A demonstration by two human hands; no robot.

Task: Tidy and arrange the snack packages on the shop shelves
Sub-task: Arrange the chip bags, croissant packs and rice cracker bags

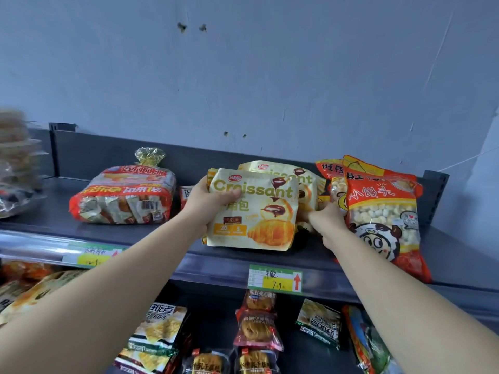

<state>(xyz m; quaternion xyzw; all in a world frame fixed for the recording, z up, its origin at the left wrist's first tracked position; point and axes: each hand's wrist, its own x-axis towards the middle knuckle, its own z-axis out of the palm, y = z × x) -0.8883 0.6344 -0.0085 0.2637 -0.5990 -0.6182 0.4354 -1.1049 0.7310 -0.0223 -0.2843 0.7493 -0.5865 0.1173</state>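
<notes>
A yellow Croissant bag (259, 214) stands on the top shelf (151, 233) at its middle. My left hand (208, 203) grips its upper left edge, thumb across the front. Behind it stands a second Croissant bag (305, 176). My right hand (328, 218) reaches in at the front bag's right side, its fingers curled behind the bag's edge and partly hidden. Just right of that hand lean two orange bags of small white puffs (383, 211), the front one reaching the shelf's edge.
A red bread pack (124, 198) lies left on the top shelf. A blurred stack of packets (16, 157) is at the far left. Price tags (275, 278) hang on the shelf rail. The lower shelf holds several snack bags (159, 333). A grey wall rises behind.
</notes>
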